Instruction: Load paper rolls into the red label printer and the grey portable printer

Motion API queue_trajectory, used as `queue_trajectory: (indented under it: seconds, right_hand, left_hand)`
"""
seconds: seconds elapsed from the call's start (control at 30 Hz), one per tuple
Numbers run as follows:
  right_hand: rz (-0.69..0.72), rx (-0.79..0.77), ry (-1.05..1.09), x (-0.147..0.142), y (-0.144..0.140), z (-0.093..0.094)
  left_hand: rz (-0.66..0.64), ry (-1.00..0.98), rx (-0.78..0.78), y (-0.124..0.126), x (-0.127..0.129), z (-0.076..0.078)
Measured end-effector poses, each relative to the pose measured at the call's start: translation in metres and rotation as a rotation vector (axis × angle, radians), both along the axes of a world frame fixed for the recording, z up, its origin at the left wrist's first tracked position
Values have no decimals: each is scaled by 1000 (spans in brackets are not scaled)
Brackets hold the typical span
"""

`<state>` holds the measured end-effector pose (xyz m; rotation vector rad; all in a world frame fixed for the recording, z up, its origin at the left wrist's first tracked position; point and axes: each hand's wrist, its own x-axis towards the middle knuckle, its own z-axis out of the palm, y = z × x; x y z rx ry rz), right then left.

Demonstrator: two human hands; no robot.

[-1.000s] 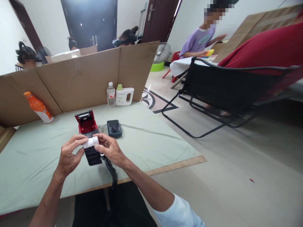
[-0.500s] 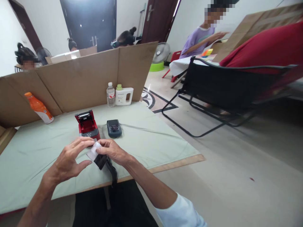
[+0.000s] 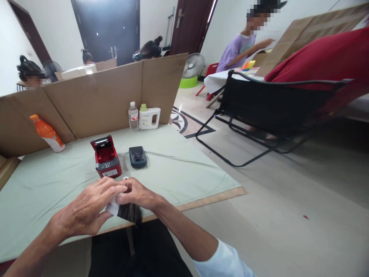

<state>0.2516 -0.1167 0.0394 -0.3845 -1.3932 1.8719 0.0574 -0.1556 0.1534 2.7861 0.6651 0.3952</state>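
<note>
My left hand [image 3: 86,211] and my right hand [image 3: 138,194] meet just above the table's front edge. Between them are a white paper roll [image 3: 113,208] and a small black printer [image 3: 130,212] with a dark strap hanging under it. My left fingers curl over the roll and my right fingers pinch the printer's top; much of both is hidden by the hands. A red printer [image 3: 106,157] with its lid open stands on the pale green cloth [image 3: 178,169] just beyond my hands. A dark grey device [image 3: 137,157] lies to its right.
A cardboard screen [image 3: 100,96] walls the table's far side. An orange bottle [image 3: 47,132] leans at its left, and a water bottle [image 3: 133,116] and a white jug [image 3: 150,117] stand at its right. A black folding chair [image 3: 259,111] stands on the floor. Several people sit around.
My hands have carried the black printer and paper roll down and toward me, off the spot in front of the red printer. My left hand has closed over the roll.
</note>
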Motion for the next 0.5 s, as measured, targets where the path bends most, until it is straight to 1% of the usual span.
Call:
queue_trajectory:
  seconds: [0.1,0.2,0.27,0.33,0.43,0.5]
  right_hand:
    - [14,-5,62,-1,-3,-1]
    - [27,-20,74,-3,-6,-4]
    - [1,-68,78,-5,-7,-8]
    - [-84,-140,96,-9,-6,-10]
    - [-240,-230,125,-16,-4,-8]
    - [-308,-261,135,-21,-1,-6]
  left_hand:
    - [-6,-100,-45,-1,-5,-2]
    - [2,-161,-118,1,-11,-6]
    - [30,-185,-102,1,-14,-12]
    - [104,-208,6,2,-16,-20]
    - [228,-237,238,5,-18,-36]
    - [268,-232,353,8,-18,-45]
